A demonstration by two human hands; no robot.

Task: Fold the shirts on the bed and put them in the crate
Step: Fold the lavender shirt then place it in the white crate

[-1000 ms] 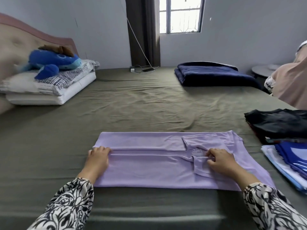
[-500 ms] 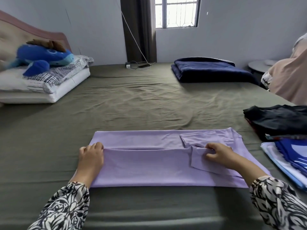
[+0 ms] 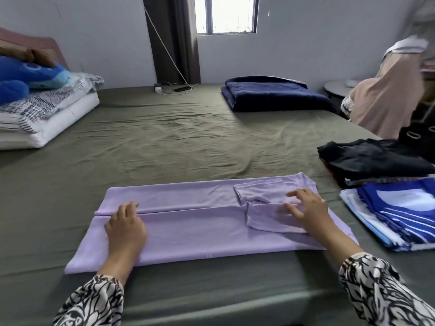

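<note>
My left hand [image 3: 126,228] lies flat on the purple shirt [image 3: 188,234], fingers straight & close together, tips at the line where the 2 folded sides meet. It holds nothing, just presses down. My right hand [image 3: 308,209] is flat too, fingers spread out a bit & a little blurry, on top of the folded-in sleeves [image 3: 266,220] near the right end of the shirt. No grip there either, it only rests on the cloth.

The shirt is on the bed [image 3: 164,142], close to the near edge, right in front of me. It's a long strip now, both sides folded in to the middle, lying left to right.

On my right, at the bed's edge, there's a blue & white shirt [image 3: 400,212], just beside the purple one but not touching it. Behind that is a pile of dark clothes [image 3: 374,158].

Far side of the bed: a folded dark blue blanket [image 3: 273,95]. Far left: pillows [image 3: 47,114] w/ a blue soft toy [image 3: 26,76] on top. A phone & charger [image 3: 171,88] lie at the far edge, under the window [image 3: 226,15].

My sleeves are black & white. I can't see a crate.
</note>
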